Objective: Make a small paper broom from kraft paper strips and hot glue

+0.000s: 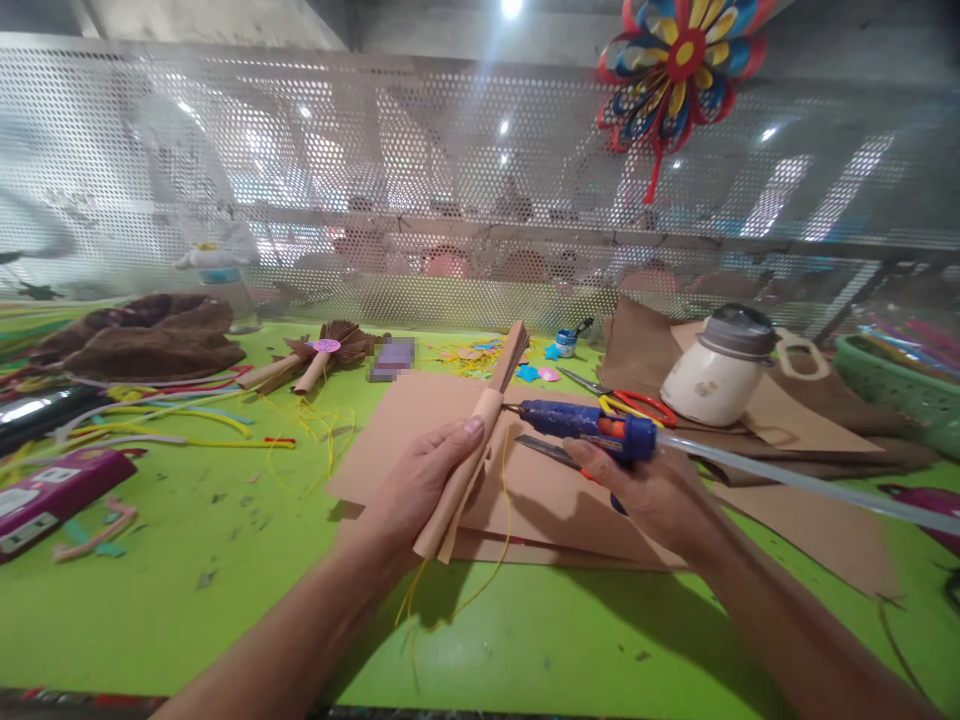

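Note:
My left hand (420, 485) is wrapped round a rolled brown paper stick (480, 430) with a pleated fan top, held tilted over the green table (225, 560). Thin yellow strings (450, 590) hang from the roll. My right hand (645, 490) grips a blue hot glue gun (589, 422) with an orange trigger. Its nozzle points left and touches the roll near its middle. A clear glue stick (787, 480) juts out of the gun's back to the right.
Brown paper sheets (540, 500) lie under my hands. Red-handled scissors (630, 400) and a cream jar with a grey lid (720, 370) lie behind the gun. Finished paper fans (322, 355), yellow strips, a pink box (52, 490) at left, a green basket (892, 385) at right.

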### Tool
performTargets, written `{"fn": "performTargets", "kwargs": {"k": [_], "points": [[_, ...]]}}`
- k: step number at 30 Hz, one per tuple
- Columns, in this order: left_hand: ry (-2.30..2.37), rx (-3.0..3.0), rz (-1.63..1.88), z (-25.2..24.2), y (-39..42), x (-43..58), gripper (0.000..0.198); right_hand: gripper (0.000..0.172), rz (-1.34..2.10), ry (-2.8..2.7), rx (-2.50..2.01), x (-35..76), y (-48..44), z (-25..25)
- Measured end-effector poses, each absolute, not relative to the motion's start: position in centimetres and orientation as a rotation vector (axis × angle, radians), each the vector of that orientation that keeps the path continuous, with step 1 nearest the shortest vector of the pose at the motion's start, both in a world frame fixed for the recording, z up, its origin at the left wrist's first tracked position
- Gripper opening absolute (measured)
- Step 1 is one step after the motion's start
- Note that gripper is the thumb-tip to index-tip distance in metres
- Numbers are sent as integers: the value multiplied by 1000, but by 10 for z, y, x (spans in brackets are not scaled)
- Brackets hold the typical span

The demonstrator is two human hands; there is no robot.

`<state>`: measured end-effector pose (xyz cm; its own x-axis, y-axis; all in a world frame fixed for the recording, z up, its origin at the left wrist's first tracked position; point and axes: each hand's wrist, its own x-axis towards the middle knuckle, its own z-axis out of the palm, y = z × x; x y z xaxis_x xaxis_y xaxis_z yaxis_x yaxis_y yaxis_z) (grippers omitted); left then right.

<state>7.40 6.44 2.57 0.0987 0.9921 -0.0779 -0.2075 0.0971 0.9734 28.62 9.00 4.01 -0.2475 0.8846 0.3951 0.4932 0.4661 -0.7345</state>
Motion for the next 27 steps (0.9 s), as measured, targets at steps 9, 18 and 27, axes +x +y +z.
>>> {"fn": "performTargets", "kwargs": {"k": [9,18,27], "points": [[1013,961,1196,24,66,73,31,31,777,-1976,-1088,283,80,43],[1034,935,1235,26,65,75,28,26,677,-2011,-1073,280,81,34],[1146,749,1399,28,65,79,26,29,607,-2162,-838,274,67,26]]}}
